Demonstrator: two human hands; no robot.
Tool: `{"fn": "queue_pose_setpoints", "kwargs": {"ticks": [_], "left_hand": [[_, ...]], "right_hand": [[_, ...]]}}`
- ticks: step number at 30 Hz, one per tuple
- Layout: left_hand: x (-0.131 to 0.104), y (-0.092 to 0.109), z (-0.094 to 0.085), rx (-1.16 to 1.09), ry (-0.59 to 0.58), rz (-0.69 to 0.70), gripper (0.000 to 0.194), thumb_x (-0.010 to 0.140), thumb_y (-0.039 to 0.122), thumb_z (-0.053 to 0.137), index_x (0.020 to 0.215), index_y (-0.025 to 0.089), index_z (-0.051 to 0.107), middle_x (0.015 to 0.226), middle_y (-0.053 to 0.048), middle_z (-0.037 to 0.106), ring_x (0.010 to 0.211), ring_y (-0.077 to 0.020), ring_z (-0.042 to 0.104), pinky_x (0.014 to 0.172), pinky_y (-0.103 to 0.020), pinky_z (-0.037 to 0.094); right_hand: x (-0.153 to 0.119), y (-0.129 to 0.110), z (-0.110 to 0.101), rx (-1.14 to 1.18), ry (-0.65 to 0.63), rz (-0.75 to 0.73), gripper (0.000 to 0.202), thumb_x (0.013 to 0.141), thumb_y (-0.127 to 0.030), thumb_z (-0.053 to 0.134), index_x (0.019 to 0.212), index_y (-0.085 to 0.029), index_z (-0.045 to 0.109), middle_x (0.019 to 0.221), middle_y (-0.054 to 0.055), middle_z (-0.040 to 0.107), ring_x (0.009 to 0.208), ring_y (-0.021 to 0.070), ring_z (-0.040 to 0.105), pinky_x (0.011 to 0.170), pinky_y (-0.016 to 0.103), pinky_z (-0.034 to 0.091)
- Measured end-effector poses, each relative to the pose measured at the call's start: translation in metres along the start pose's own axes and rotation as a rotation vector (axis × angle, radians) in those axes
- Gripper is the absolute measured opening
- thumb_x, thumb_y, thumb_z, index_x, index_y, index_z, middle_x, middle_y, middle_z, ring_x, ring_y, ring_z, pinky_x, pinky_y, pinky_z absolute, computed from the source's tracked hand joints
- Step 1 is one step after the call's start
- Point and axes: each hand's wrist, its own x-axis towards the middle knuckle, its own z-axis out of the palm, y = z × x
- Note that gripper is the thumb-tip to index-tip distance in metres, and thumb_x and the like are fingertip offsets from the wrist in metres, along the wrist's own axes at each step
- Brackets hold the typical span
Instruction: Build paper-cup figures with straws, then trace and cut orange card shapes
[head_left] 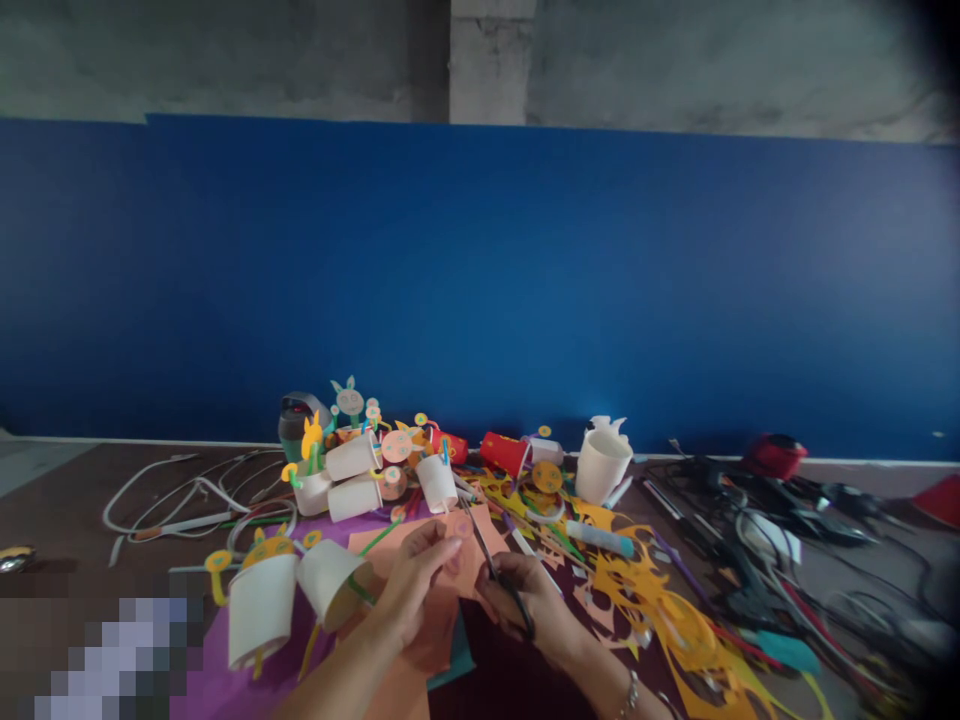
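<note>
My left hand (409, 590) pinches a small pinkish-orange paper piece (463, 545) between thumb and fingers, low in the middle of the view. My right hand (534, 606) grips a pair of black-handled scissors (484, 548), with the blades pointing up and left into the paper. Under both hands lie orange paper sheets (420, 650) on a purple sheet (225, 690). White paper cups with coloured paper decorations (262, 605) stand just left of my left hand.
More decorated cups (356, 475), red cups (504, 452), a white cup (600, 465), a glue stick (600, 538) and yellow paper offcuts (660, 610) crowd the table. Black cables (757, 520) fill the right, white cords (187, 495) the left. A blue wall rises behind.
</note>
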Motion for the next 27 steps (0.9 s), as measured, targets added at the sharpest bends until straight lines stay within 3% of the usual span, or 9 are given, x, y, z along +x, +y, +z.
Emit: {"fn": "queue_pose_setpoints", "kwargs": {"ticks": [21,27], "left_hand": [[0.0050,-0.0027,-0.0058,0.016,0.134,0.043,0.016,0.069,0.028,0.074,0.068,0.017,0.064,0.060,0.004,0.057,0.057,-0.0102,0.050,0.058,-0.022,0.036],[0.0091,-0.0068,-0.0082,-0.066,0.208,0.042,0.017,0.066,0.029,0.077,0.072,0.017,0.066,0.070,0.001,0.066,0.071,-0.0144,0.059,0.066,-0.023,0.042]], "right_hand": [[-0.0017,-0.0047,-0.0046,-0.059,-0.030,0.014,0.035,0.066,-0.044,0.074,0.064,-0.015,0.054,0.043,-0.009,0.045,0.030,0.0018,0.029,0.030,0.016,0.021],[0.0004,0.0013,-0.0056,-0.066,-0.028,0.011,0.034,0.066,-0.043,0.074,0.065,-0.016,0.054,0.042,-0.009,0.043,0.030,0.0020,0.029,0.030,0.016,0.022]]}}
